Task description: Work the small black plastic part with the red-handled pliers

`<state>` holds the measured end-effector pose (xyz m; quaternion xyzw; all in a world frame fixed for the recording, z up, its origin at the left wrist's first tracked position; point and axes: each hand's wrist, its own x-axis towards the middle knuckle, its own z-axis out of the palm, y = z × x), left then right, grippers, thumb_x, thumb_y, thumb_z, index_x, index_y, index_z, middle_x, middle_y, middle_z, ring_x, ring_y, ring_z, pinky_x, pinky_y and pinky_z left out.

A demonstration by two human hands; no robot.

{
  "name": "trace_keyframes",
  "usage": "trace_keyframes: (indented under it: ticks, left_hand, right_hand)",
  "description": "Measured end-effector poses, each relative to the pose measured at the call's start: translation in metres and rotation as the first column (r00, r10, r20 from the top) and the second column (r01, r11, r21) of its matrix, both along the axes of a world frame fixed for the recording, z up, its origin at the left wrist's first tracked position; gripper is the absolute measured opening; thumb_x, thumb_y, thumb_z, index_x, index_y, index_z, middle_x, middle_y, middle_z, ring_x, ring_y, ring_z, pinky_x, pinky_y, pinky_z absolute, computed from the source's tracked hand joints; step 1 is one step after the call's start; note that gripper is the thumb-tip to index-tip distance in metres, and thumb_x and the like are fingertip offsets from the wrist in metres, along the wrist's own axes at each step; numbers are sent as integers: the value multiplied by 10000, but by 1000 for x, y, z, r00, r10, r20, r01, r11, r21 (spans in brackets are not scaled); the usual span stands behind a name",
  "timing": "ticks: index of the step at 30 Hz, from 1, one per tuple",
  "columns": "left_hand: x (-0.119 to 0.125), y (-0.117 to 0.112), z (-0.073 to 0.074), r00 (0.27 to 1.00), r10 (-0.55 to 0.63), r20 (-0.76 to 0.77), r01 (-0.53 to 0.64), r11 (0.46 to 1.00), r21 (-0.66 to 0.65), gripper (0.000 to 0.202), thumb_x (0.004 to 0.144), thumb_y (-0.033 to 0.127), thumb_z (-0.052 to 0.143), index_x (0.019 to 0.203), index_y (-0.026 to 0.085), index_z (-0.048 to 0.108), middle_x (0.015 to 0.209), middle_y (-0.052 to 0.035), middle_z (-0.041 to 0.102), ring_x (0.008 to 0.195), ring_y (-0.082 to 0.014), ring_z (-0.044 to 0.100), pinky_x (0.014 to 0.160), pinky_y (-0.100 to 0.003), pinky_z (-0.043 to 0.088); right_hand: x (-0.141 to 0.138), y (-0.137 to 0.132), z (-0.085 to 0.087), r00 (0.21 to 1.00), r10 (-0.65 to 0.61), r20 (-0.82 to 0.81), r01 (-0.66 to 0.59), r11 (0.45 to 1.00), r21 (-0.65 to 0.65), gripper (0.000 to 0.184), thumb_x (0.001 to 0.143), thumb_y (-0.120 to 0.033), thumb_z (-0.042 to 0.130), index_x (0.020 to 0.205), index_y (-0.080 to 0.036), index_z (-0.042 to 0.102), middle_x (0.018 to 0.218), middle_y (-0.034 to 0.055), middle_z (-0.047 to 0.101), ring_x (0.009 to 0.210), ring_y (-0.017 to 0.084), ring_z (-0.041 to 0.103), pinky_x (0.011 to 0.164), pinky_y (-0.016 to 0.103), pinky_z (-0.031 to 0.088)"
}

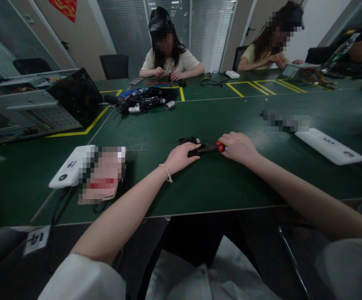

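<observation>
My right hand (238, 146) is wrapped around the red handles of a pair of pliers (211, 148), whose dark jaws point left. With fingers and thumb closed, my left hand (183, 157) grips a small black part (196, 152) on the green table. The jaws of the pliers meet that part; whether they are clamped on it I cannot make out. Just beyond my left hand lies a small bundle of black cable (187, 140). Most of the black part is hidden by my fingers.
Left of me lie a white power bank (71, 166) and a pink phone-like item (104, 175). Another white power bank (329, 146) is at right. An open computer case (33, 104) stands far left, near a pile of black cables and tools (143, 100). Two people work across the table (156, 200).
</observation>
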<state>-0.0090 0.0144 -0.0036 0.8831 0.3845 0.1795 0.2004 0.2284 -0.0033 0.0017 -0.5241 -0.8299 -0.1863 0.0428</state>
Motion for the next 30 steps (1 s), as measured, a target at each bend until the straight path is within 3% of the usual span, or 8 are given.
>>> trace_keyframes:
  ticks: [15, 30]
  left_hand:
    - [0, 2, -3, 1000, 1, -1, -1, 1000, 12, 444, 838, 297, 608, 1265, 194, 542, 1247, -66, 596, 1104, -212, 571, 957, -364, 448]
    - [1, -1, 3, 1000, 4, -29, -4, 1000, -5, 445, 844, 278, 598, 1277, 196, 531, 1265, -65, 588, 1131, -213, 562, 959, -368, 448]
  right_hand:
    - [0, -1, 2, 998, 26, 50, -28, 999, 45, 198, 782, -187, 459, 868, -130, 628, 875, 117, 645, 763, 219, 530, 650, 316, 351]
    - [2, 4, -4, 999, 9, -43, -11, 999, -36, 195, 796, -251, 473, 852, -155, 633, 849, 80, 650, 736, 193, 530, 645, 300, 375]
